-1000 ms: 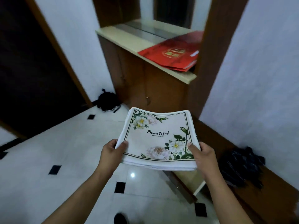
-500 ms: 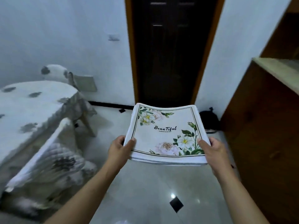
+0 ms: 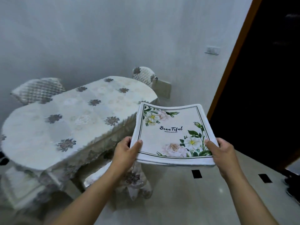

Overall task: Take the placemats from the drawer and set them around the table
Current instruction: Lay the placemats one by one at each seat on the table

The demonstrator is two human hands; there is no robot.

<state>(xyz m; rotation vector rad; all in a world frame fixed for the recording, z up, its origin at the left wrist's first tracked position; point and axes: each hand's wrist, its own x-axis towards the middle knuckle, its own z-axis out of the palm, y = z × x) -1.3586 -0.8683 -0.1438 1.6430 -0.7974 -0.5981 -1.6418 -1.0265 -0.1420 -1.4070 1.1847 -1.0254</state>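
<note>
A pale grey wall (image 3: 97, 38) fills the background, with a white light switch (image 3: 212, 49) high on its right, near the orange-brown wooden frame (image 3: 230, 57) of a dark door (image 3: 267, 78). Two chair backs in quilted covers stand near the wall, a left chair (image 3: 39, 91) and a far chair (image 3: 143, 75). The glossy pale floor (image 3: 186, 197) has small black tiles (image 3: 196, 174).

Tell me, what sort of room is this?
Probably a home dining room: an oval table under a flowered tablecloth, quilt-covered chairs around it, and a stack of floral placemats held nearby.
</note>
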